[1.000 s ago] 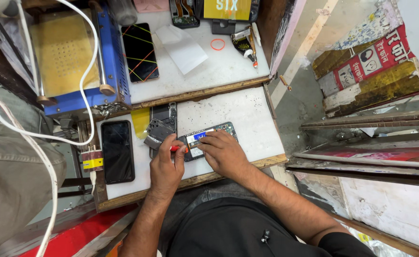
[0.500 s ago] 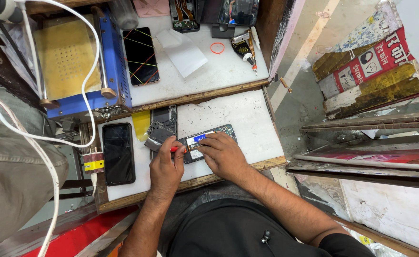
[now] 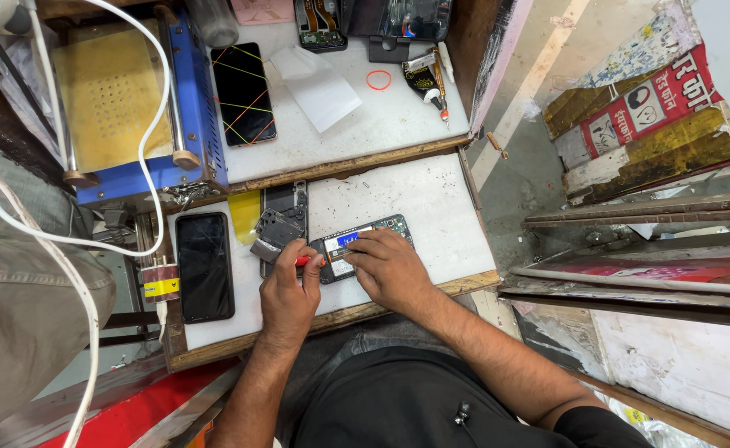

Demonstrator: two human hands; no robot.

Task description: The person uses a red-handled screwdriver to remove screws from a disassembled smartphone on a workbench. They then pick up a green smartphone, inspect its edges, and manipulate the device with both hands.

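A: Where the lower bench (image 3: 431,199) meets its front edge, what do the hands hold?

B: The left hand (image 3: 289,290) is curled shut around a red-handled tool (image 3: 303,260). Only a short red part shows between the fingers. The right hand (image 3: 388,270) lies flat and mostly open on the opened phone (image 3: 357,242), fingertips pressing its near side.

A: Where does the opened phone sit?

B: It sits on the white top, near the front edge, about midway along it. It lies tilted, with its far end toward the right. A blue part shows inside it, just beyond the right fingertips.

A: What lies beside the left hand?

B: A grey metal part (image 3: 274,234) lies just beyond the knuckles, on top of a dark back cover (image 3: 286,199). A yellow pad (image 3: 245,216) lies just left of that cover. A black phone (image 3: 204,265) lies face up near the left edge, well apart from the opened phone.

A: What is on the upper bench (image 3: 398,116)?

B: A second black phone (image 3: 243,93), with coloured lines across its glass, lies near the left edge. Beside it lies a clear film sheet (image 3: 317,83). An orange ring (image 3: 378,80) and a glue tube (image 3: 427,85) lie toward the right edge. A blue machine (image 3: 133,178) with a yellow plate (image 3: 108,99) stands just left of this bench. White cables (image 3: 145,158) cross over it.

A: Does the tool tip touch the opened phone?

B: Cannot tell; the fingers hide the tip.
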